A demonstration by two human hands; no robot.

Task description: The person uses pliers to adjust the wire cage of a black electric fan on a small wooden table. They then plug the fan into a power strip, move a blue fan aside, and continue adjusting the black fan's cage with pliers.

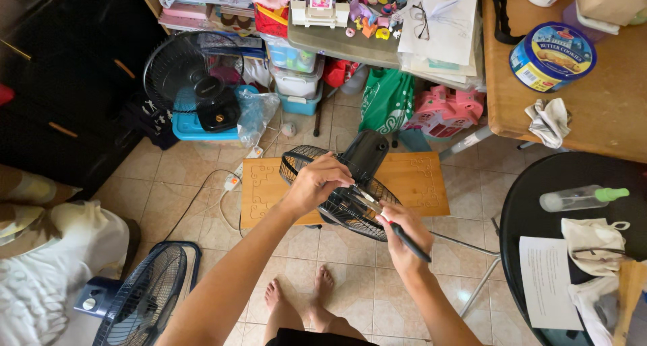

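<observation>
A black fan (357, 184) with a wire grille lies tipped on a low carved wooden table (421, 181) in the middle of the head view. My left hand (317, 181) grips the top of the grille. My right hand (404, 231) holds pliers with black and red handles (397, 228), their metal jaws touching the grille wires near the middle. My bare feet (300, 299) stand on the tiled floor just below the fan.
A second black fan (192, 80) stands at the back left, a blue fan (141, 299) lies at the lower left. A round black table (539, 184) with a spray bottle, paper and cloths is on the right. A wooden table (606, 110) holds a blue cookie tin.
</observation>
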